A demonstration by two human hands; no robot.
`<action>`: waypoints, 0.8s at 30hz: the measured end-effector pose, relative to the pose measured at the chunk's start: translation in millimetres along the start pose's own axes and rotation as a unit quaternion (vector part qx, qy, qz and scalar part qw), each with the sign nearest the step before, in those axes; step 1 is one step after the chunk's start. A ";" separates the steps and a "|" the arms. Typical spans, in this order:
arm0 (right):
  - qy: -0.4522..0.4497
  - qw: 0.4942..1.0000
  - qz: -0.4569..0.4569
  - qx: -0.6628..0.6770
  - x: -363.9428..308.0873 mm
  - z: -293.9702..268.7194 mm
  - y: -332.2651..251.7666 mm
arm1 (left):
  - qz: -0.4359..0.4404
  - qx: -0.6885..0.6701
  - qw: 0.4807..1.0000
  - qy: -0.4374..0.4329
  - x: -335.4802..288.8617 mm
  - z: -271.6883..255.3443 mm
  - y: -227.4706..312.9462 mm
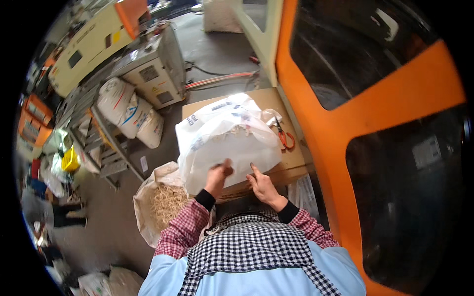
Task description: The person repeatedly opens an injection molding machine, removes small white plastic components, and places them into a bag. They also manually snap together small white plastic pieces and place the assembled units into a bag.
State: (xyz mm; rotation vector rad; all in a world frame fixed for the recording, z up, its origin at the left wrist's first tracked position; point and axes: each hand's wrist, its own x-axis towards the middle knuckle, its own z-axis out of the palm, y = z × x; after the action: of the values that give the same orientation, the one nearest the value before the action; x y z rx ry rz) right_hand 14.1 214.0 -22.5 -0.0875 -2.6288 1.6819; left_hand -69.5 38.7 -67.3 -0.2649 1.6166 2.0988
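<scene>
Translucent plastic bag (229,140), part-filled: probably soft, slippery, light. Left hand (218,176) pinches its six-o'clock hem; right hand (262,186) presses beside, forefinger extended.

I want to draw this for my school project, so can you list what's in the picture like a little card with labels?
Place: workshop floor beside a big orange machine
Left hand: fingers pinching the lower edge of the white plastic bag
Right hand: resting on the bag's lower edge, index finger out
Bag: lies on a cardboard box, with pale pieces inside
Scissors: orange handles, on the box right of the bag
Open sack: on the floor to the left, full of pale stringy bits
Stacked white sacks: further left, by a grey cabinet
</scene>
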 end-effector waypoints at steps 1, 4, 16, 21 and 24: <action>0.035 0.998 -0.017 0.043 -9.5 -14.4 -8.0 | 0.028 -0.095 0.995 0.020 21.5 -4.4 2.2; 0.240 0.954 -0.160 -0.081 -58.2 -77.5 -67.3 | 0.121 -0.133 0.983 -0.041 67.2 -37.0 -1.2; 0.798 0.134 0.152 -0.567 -411.0 -161.8 -133.1 | -0.071 0.098 0.960 -0.251 -45.4 51.6 -9.4; 0.925 0.311 0.006 -0.217 -406.5 -179.5 -113.3 | 0.064 0.182 0.932 -0.307 -67.2 42.3 15.4; 0.923 0.284 0.020 -0.259 -380.1 -174.1 -127.0 | 0.130 0.216 0.909 -0.333 -77.8 52.0 29.1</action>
State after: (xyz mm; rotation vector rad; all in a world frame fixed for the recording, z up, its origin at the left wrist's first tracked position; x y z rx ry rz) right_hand 397.0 296.8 171.0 -1.1416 -0.8026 -0.1987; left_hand -8.9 63.1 5.8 0.7704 1.6581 1.6489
